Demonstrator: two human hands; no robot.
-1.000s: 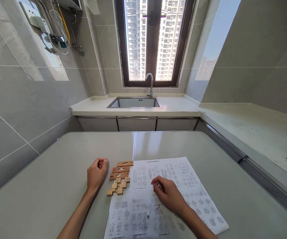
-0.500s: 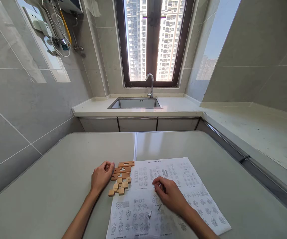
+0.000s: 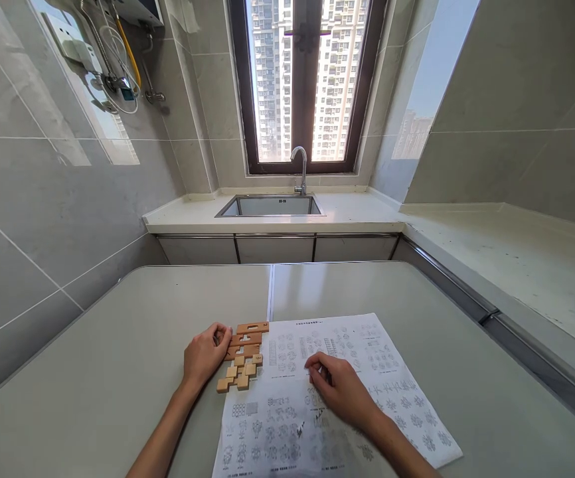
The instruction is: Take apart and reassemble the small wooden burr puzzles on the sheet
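Beside the left edge of a printed sheet, my left hand has its fingers curled in. Its fingertips reach the left ends of the notched wooden puzzle pieces; whether they pinch one is hidden. These brown pieces lie flat in a stack of rows, the top one with a slot. Smaller, lighter wooden blocks sit just below, partly over the sheet's edge. My right hand rests on the sheet, loosely closed, with its bent index finger touching the paper. Nothing shows in it.
The sheet carries rows of small line diagrams. Under everything is a pale table with a centre seam. Beyond it stand a counter, a sink with a faucet, and a window. A second counter runs along the right.
My left hand has shifted slightly right, its fingertips now further over the ends of the wooden pieces. My right hand keeps its place. The view has moved very slightly.
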